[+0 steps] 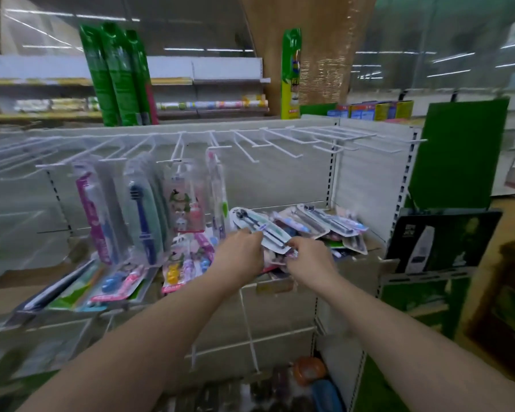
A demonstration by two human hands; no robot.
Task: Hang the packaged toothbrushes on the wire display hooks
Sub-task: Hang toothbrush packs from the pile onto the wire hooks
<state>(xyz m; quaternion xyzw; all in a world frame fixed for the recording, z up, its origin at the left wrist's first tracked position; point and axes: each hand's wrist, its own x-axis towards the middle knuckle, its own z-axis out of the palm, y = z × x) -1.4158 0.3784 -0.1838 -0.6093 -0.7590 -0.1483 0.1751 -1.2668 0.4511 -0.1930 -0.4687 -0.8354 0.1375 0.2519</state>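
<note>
A shop aisle with a white shelf bay. Nearest, both hands hold one toothbrush pack (262, 230) over the shelf's loose pile (315, 224): left hand (241, 254) pinches its middle, right hand (309, 258) its near end. Its long axis runs up-left, head end far. Empty wire hooks (280, 144) wait above and beyond; no print is legible.

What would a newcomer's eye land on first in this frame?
First the two hands at centre, the left hand and right hand gripping one toothbrush pack above a loose pile of packs on the shelf. Next, the packs already hanging left of centre, under a long row of white hooks, most of them bare to the right.
</note>
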